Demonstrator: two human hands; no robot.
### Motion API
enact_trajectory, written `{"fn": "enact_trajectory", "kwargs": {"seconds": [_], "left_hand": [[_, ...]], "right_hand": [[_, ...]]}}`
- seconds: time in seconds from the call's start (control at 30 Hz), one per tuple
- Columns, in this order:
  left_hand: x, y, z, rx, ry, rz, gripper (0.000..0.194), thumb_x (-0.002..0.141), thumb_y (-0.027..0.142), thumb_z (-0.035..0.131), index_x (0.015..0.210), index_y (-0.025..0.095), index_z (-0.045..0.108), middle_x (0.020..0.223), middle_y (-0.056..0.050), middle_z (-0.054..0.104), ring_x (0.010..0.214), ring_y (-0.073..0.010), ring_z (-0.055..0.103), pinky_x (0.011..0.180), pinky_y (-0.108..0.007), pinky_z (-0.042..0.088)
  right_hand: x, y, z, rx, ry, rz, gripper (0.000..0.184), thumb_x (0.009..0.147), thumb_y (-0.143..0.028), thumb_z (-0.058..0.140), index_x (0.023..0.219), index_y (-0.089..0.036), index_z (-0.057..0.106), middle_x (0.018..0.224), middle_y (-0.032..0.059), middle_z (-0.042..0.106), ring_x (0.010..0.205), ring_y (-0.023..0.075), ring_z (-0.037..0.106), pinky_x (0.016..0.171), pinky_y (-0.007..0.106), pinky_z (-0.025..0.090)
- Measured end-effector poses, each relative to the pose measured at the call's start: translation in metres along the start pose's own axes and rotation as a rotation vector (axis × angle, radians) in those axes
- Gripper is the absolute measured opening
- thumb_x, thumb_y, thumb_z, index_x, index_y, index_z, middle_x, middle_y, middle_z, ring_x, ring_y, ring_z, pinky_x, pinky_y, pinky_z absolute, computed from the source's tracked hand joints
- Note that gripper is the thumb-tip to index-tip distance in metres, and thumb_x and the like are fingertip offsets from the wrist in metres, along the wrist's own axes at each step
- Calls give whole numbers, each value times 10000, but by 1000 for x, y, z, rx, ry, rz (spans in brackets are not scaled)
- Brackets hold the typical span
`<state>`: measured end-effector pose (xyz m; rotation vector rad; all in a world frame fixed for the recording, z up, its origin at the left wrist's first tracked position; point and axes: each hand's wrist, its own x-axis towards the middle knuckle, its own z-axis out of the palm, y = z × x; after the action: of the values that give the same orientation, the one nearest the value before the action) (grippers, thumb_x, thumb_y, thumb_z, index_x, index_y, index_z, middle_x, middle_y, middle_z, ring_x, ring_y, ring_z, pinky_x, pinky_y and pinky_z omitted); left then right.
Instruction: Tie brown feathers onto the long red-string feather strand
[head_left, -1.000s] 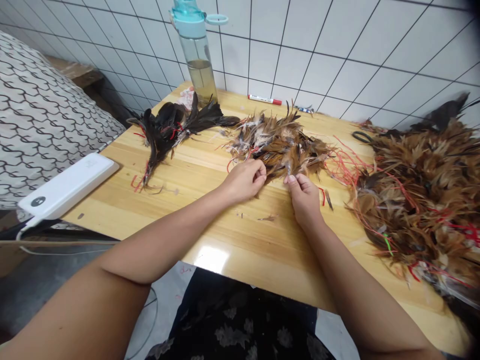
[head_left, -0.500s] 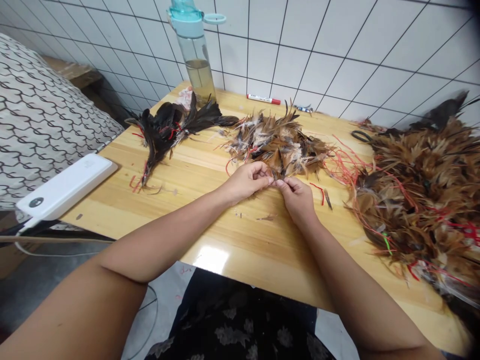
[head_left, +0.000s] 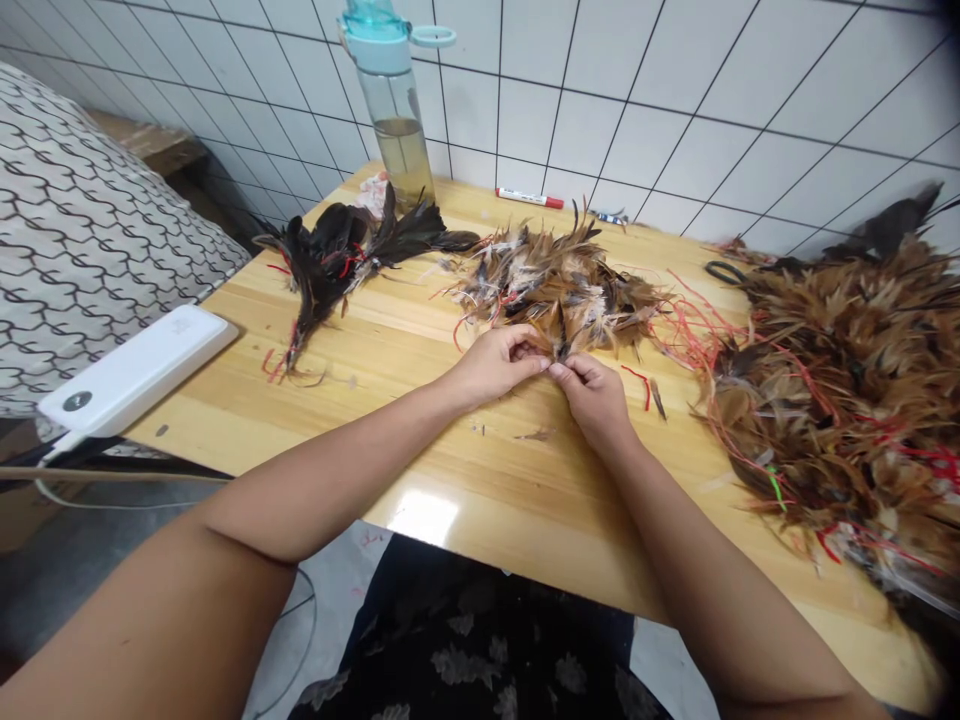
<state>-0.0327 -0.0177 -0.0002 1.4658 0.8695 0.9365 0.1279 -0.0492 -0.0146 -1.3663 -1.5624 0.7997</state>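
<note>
Both hands meet over the middle of the table, thumbs almost touching. My left hand is closed, pinching the lower end of some brown feathers between thumb and fingers. From the other side my right hand pinches the same feathers, its thumb against their base. The feather tips point away from me, toward a loose pile of brown and grey feathers just behind. Exactly how many feathers are held cannot be made out. A short red thread and a small single feather lie right of my right hand.
Black feather bundles lie at the left; a large brown feather heap with red strings covers the right. A water bottle and red marker stand and lie near the tiled wall. A white power bank sits at the left edge.
The held feathers stand slightly more upright and show more clearly between the fingers. Both hands keep their pinch in nearly the same place.
</note>
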Motion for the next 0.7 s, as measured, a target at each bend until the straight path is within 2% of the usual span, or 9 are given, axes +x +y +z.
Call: {"fn": "enact_trajectory", "kwargs": {"seconds": [0.1,0.17,0.23,0.3,0.4,0.47,0.57,0.7], "left_hand": [[1,0,-4,51,-8,27,153,744,236,675,842,134,616,745,-2,632,685,-100,570,671,-229,452],[3,4,-13,121,55,70,153,780,236,639,896,140,617,755,-4,625,677,-98,562,654,-228,450],[6,8,-27,250,153,153,138,791,207,613,913,144,626,800,-12,628,719,-102,565,684,-233,454],[9,12,-43,475,168,231,86,773,167,608,846,144,645,799,-11,617,724,-107,551,694,-241,442],[12,13,-60,757,79,344,139,775,113,562,826,152,685,793,-20,610,760,-131,549,735,-268,433],[12,10,-63,877,6,433,216,794,98,526,875,169,713,824,-33,616,821,-153,553,779,-289,427],[11,4,-58,986,-80,521,281,835,112,493,941,212,733,877,-40,616,871,-169,530,795,-298,411],[9,-1,-50,1096,-158,528,232,841,133,523,895,211,735,882,-50,598,850,-178,489,740,-293,392]], "right_hand": [[0,2,0,27,6,28,248,767,-365,572,590,-204,508,602,-23,479,625,134,440,633,275,355],[0,4,0,68,22,59,235,771,-372,574,615,-200,539,618,-21,514,641,135,461,650,275,369],[0,5,-1,128,41,99,230,777,-385,579,645,-197,562,643,-18,545,653,136,479,666,277,381],[0,5,-2,182,53,139,235,784,-408,584,684,-195,585,674,-12,573,665,138,494,678,281,390],[0,4,-3,214,76,164,247,786,-436,591,731,-196,613,684,-11,576,673,141,498,685,283,389],[0,3,-4,225,87,170,259,785,-451,593,740,-198,616,669,-18,558,658,136,484,670,279,381],[-1,4,-4,238,87,188,280,787,-472,590,741,-198,612,626,-32,512,602,123,434,617,270,354],[-1,5,-4,213,93,169,298,785,-489,598,729,-197,610,623,-29,518,608,125,440,612,269,359]]}}
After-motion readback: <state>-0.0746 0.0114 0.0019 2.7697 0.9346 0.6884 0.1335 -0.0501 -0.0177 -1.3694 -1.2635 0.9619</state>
